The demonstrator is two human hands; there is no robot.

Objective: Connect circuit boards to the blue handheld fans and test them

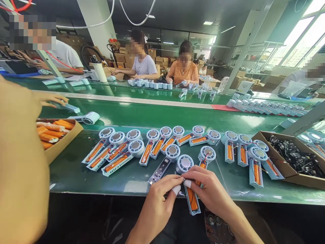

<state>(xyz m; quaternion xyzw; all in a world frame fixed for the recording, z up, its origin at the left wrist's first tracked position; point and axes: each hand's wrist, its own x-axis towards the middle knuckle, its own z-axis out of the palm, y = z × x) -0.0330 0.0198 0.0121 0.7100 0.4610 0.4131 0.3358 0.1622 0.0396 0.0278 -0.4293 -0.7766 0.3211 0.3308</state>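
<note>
A pale blue handheld fan [185, 164] with an orange battery in its open handle lies at the table's front edge, its handle pointing toward me. My left hand [162, 193] and my right hand [207, 186] meet over its neck, fingertips pinched together. What they pinch is too small and covered to make out. White covers sit on both thumbs. Just left of the fan lies another one with a dark circuit board [159, 170] in its handle. Behind my right hand is a fan [207, 154] with red wires, partly hidden.
More open fans [136, 148] spread across the green table [101, 184]. A box of orange batteries [63, 144] stands left, a box of small black parts [291, 152] right. A person's arm [22, 162] fills the left side. Across the conveyor [142, 115], people sit working.
</note>
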